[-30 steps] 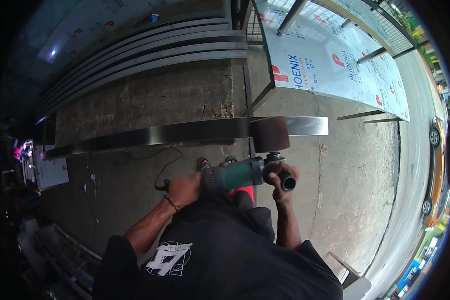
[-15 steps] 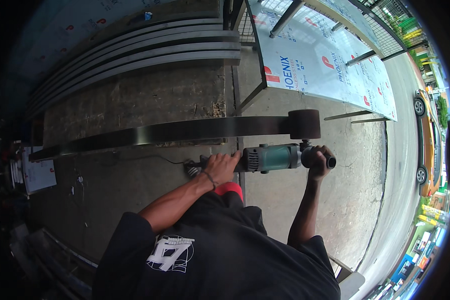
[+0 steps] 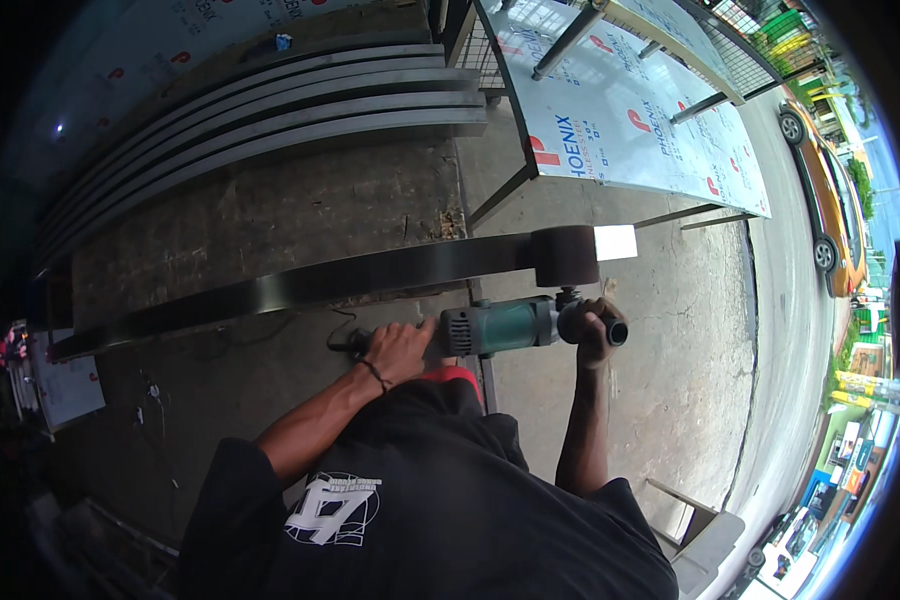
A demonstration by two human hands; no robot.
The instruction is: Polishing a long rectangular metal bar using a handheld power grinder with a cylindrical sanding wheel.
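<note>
Both hands hold a green and grey drum sander (image 3: pixel 508 327) level in front of my body. My right hand (image 3: pixel 595 335) is wrapped round its dark front handle, close to the drum. At the rear grip, my left hand (image 3: pixel 398 352) is closed round the housing, its fingers partly hidden. The dark brown drum (image 3: pixel 565 256) lies against a long, shiny metal bar (image 3: pixel 370 275), covering a stretch near its right end. A bright tip of the bar shows past the drum. A cord trails from the rear of the sander.
The bar lies along the front edge of a worn workbench (image 3: pixel 270 205). Several metal tubes (image 3: pixel 370 108) rest farther back. At the far right stands a metal table (image 3: pixel 630 130) with film-covered sheeting. An orange car (image 3: pixel 825 190) is on the road at right.
The sander and both my hands have moved left along the bar. The bar's bright right end, earlier covered by the drum, now shows. The view has shifted slightly.
</note>
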